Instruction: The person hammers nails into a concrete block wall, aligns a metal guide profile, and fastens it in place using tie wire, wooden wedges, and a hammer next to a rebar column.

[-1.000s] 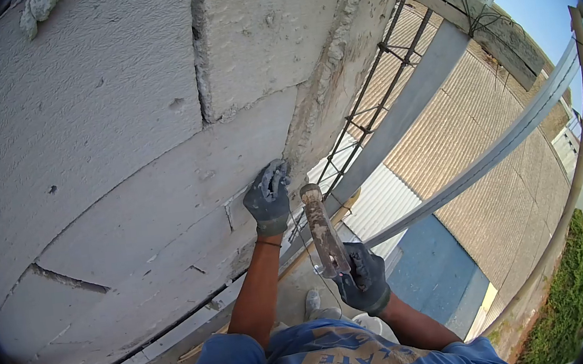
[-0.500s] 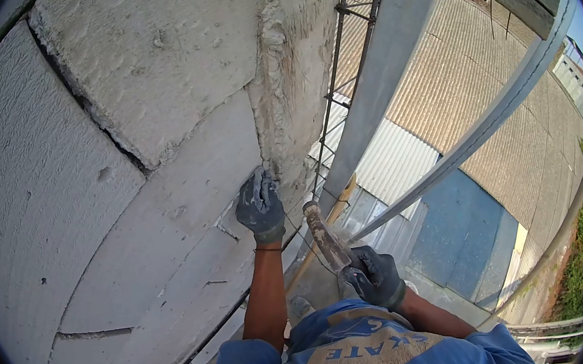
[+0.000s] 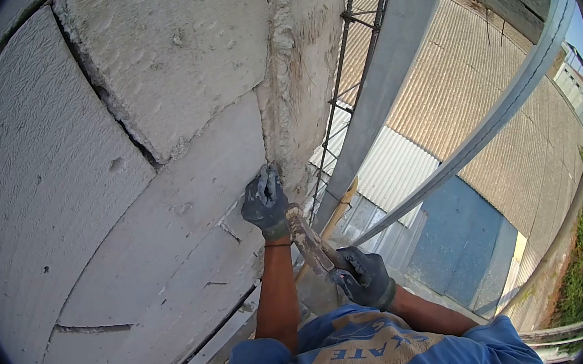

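Note:
My left hand (image 3: 264, 201), in a dark work glove, is up against the pale block wall (image 3: 184, 187) beside the rough concrete column (image 3: 287, 96). Its fingers are pinched together; whatever is between them is too small to make out. Gripped in my gloved right hand (image 3: 366, 278) is a hammer (image 3: 310, 241), its worn head crusted with pale dried mortar. The hammer head points up and left, its tip close by my left wrist. From this angle most of the handle is hidden by the hand.
A steel rebar cage (image 3: 349, 53) and a grey upright board (image 3: 399, 54) stand right of the column. A pale curved strap or pipe (image 3: 487, 131) crosses the right side. Corrugated roofs (image 3: 487, 66) lie far below, beside a blue roof panel (image 3: 449, 236).
My right hand has brought the hammer left and slightly up, closer to my left wrist. My left hand keeps its pinch at the wall. The view has shifted slightly.

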Motion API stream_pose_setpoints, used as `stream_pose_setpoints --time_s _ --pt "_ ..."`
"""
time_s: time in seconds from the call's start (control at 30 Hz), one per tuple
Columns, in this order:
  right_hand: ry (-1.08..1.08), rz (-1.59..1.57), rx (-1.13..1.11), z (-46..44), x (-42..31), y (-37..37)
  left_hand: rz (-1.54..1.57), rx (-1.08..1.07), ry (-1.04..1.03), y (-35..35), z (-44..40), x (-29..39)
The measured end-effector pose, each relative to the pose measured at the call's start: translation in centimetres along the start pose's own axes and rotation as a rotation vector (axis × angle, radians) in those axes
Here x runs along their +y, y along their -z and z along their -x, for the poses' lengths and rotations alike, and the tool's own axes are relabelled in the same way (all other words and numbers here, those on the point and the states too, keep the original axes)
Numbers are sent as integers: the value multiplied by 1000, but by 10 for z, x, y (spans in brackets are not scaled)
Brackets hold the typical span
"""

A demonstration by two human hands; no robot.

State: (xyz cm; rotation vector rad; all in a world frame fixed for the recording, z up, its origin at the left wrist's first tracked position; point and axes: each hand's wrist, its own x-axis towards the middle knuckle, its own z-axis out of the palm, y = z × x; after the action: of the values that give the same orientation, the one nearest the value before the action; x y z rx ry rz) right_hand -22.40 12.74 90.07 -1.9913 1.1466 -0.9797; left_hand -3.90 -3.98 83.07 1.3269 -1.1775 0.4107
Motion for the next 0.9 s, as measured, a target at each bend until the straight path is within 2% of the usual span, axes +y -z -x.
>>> stream_pose_setpoints --time_s 0.1,0.2,0.27,0.4,0.47,0.5,0.57,0.6,0.67,0.7,0.77,0.83,0.9 --pt "-36 -46 -15 15 6 -1 -4 -3 76 -5 3 -2" --pt "-12 -40 4 28 9 3 194 19 118 -8 4 -2" --pt "-104 -63 -61 38 8 7 483 -33 538 0 5 7" --pt "-83 -111 -72 40 5 20 463 -40 573 2 2 14" --pt "-155 -120 -134 39 4 25 562 -28 720 8 -6 26" --pt "-156 -128 -133 39 5 27 555 -33 716 11 -5 26" --pt "-154 -128 -128 37 7 30 489 -120 739 15 -7 22" --pt "-147 -131 -130 35 8 30 486 -114 734 13 -6 19" --pt "-136 -128 -105 33 10 31 475 -87 501 5 3 5" --pt "-130 -125 -109 31 12 31 474 -80 501 0 7 -5" --pt "-129 -111 -91 29 14 32 186 -79 93 -6 13 -20" --pt "-152 -114 -97 27 13 31 204 -83 183 -8 13 -13" --pt "-164 -108 -105 21 17 28 29 13 61 -12 4 -6"
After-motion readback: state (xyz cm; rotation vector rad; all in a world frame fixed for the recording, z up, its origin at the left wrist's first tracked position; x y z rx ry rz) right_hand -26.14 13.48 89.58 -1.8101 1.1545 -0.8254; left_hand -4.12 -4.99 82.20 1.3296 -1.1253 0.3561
